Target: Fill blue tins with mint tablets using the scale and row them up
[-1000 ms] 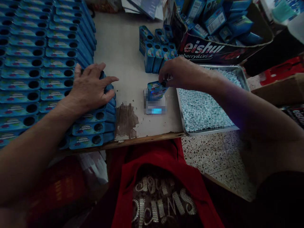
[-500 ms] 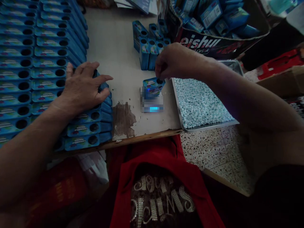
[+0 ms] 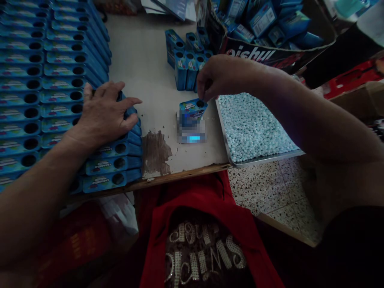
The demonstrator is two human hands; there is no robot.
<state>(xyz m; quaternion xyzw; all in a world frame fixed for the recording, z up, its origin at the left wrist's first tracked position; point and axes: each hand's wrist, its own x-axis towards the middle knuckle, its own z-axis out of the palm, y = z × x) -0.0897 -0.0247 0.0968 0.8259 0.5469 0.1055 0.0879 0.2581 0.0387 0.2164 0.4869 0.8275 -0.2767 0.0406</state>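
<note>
My left hand (image 3: pixel 103 112) lies palm down over the rows of blue candy packs (image 3: pixel 103 181) at the left, its fingers spread. One blue candy pack (image 3: pixel 192 106) stands on a small digital scale (image 3: pixel 195 134), whose display glows blue and whose edges are pixelated. Just above the round dark hole in that pack's top, my right hand (image 3: pixel 211 78) has its fingertips pinched together. Whatever is in the pinch, if anything, is hidden. Beside the scale, small pale blue candies (image 3: pixel 255 128) fill a metal tray (image 3: pixel 255 162), partly covered by my right forearm.
Several blue packs (image 3: pixel 181 70) stand behind the scale. A printed cardboard box (image 3: pixel 252 54) at the back right holds many more packs. Papers (image 3: pixel 171 9) lie at the far edge. The table's wooden front edge (image 3: pixel 186 173) is chipped. Speckled floor tiles (image 3: pixel 264 188) show below.
Both hands stay in nearly the same places, the right still pinched over the pack's hole. The whole view has shifted slightly.
</note>
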